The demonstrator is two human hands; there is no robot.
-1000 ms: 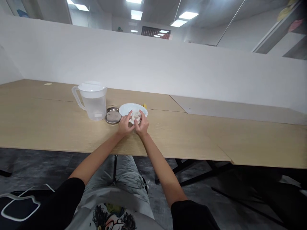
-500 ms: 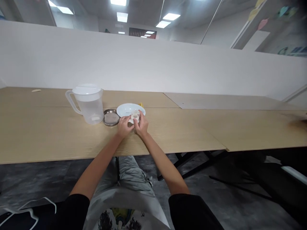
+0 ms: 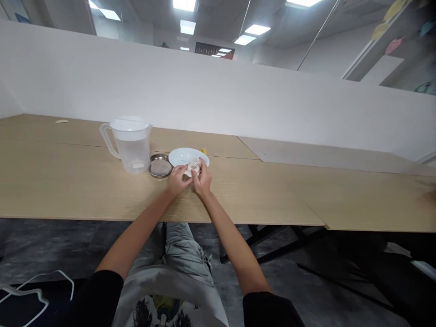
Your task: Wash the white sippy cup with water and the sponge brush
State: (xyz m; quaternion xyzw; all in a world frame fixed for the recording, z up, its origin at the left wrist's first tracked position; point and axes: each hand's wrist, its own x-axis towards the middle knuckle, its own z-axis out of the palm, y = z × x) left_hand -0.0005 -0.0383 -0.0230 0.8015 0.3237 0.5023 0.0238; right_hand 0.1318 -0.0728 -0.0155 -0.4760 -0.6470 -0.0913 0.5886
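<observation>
A person is sitting at a long wooden table [image 3: 85, 190], with gray pants [image 3: 184, 250] showing below it. The left hand [image 3: 179, 180] and the right hand [image 3: 202, 179] are reaching out close together. The fingers [image 3: 205, 169] of both hands are curled and gripping a small see-through round thing [image 3: 193, 168] from both sides. It is being held over the near edge of a white plate [image 3: 180, 156], and I cannot tell if it is touching the plate. A small metal dish [image 3: 154, 160] is sitting just left of the plate. A plastic jug [image 3: 131, 152] with a white lid is standing just left of the dish. A yellow thing [image 3: 203, 151] is peeking out behind the plate. Farther back, a tall white wall [image 3: 204, 95] is standing behind the table.
</observation>
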